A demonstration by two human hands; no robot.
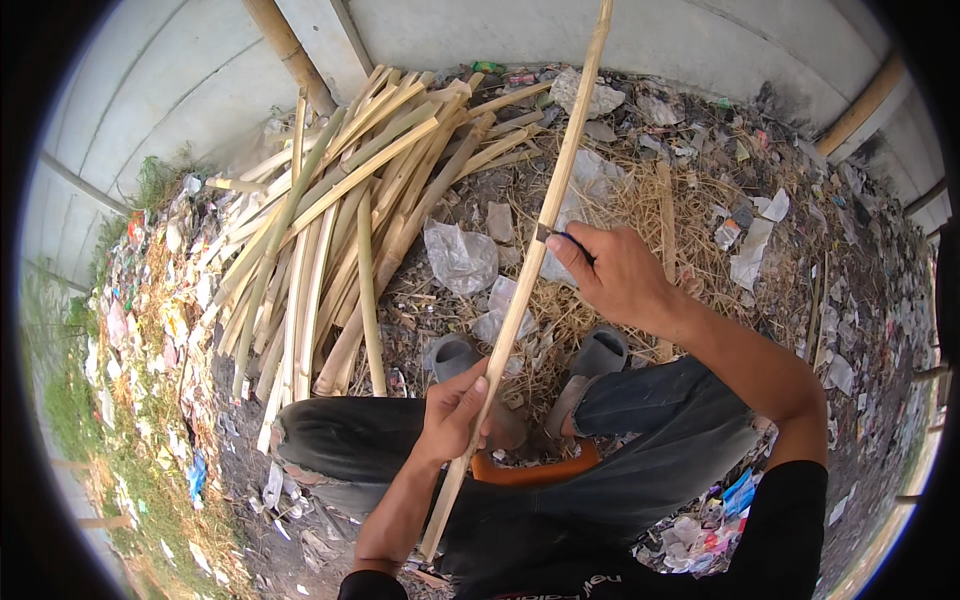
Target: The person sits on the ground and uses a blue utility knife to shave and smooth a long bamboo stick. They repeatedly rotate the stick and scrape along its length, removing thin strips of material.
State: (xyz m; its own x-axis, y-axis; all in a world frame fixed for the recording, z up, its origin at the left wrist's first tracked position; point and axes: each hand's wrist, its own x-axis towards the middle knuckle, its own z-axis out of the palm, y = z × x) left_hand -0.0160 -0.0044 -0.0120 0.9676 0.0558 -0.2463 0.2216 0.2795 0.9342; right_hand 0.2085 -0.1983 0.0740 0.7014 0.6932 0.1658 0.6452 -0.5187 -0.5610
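Just right of the big pile of sticks (340,205), the long pale wood strip (518,300) is held up off the ground. It slants past the pile: its far end points beyond the back of the pile and a bit away from it, out of view, and its near end comes back lower than the pile's front. So its long line runs front to back, with a small lean to the right.

The left hand (456,412) is by the pile's near right corner, with its fingers curled around the low part of the strip. The right hand (610,265) is farther out from the pile, past the strip. Its fingers are closed on a small knife (545,234), and the strip is just to their left, on the pile side. The blade points toward the pile and seems to meet the strip's edge. The left hand is the nearer one, since it holds the wood. I cannot tell if the right fingertips touch it too.
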